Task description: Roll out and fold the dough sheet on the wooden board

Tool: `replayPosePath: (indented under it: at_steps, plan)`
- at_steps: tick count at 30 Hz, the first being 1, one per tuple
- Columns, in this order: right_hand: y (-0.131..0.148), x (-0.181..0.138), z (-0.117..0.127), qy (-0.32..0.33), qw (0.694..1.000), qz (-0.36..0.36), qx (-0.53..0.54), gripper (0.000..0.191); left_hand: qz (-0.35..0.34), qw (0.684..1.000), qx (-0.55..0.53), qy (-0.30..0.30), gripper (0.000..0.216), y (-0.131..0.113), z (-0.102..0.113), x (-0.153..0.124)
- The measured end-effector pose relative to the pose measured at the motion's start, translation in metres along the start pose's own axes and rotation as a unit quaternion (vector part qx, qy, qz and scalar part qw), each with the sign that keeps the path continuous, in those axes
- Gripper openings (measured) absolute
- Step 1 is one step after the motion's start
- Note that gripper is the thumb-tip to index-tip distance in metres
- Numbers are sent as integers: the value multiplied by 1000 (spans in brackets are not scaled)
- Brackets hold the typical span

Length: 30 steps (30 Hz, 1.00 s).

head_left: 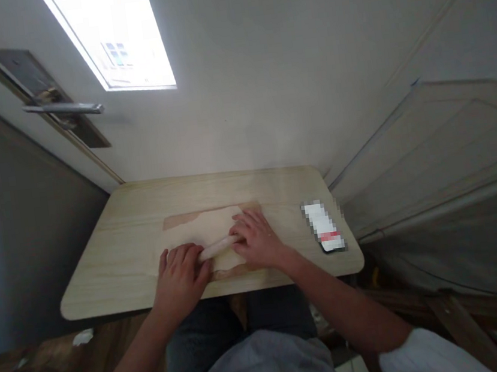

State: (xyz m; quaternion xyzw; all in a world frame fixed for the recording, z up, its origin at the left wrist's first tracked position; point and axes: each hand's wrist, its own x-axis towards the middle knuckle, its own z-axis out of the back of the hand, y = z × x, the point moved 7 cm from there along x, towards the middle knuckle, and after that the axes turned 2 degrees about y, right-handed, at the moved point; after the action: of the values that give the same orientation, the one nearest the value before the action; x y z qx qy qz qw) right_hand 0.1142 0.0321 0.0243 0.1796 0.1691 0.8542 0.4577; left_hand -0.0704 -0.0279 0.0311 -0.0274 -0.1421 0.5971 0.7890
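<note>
A slim, pale rod-shaped roll (217, 248) slants across the middle of a cream sheet (195, 230); whether it is a stick or rolled-up material I cannot tell. Its left end is under the fingers and thumb of my left hand (178, 272), which is closed on it. At the other end my right hand (257, 237) curls its fingers over the roll, a little farther from me. Beneath the cream sheet lies a brown sheet (174, 221), showing along the far and near edges. Both ends of the roll are hidden by my hands.
The sheets lie on a light wooden table (99, 264) with rounded corners. A phone (323, 225), blurred out, rests near its right edge. Behind stands a white door (240, 120) with a metal handle (64, 109). Grey sheeting (468, 171) hangs at the right.
</note>
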Motion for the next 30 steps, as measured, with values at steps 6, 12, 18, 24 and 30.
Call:
replayPosePath:
  at_steps: [6, 12, 18, 24, 30]
  plan:
    - [0, 2, -5, -53, 994, -86, -39, 50, 65, 997, 35, -25, 45, 8, 0, 15]
    - [0, 21, -5, -55, 988, -94, -105, 56, 84, 994, 59, -32, 50, 20, -1, 37]
    - [-7, 43, -9, -56, 982, -119, -134, 61, 65, 997, 27, -11, 49, 38, -4, 63]
    - [-14, 63, -8, -26, 982, -123, -138, 61, 70, 996, 50, 5, 48, 53, -11, 82]
    - [-21, 83, -7, -11, 980, -128, -151, 52, 97, 993, 61, 10, 46, 62, -11, 97]
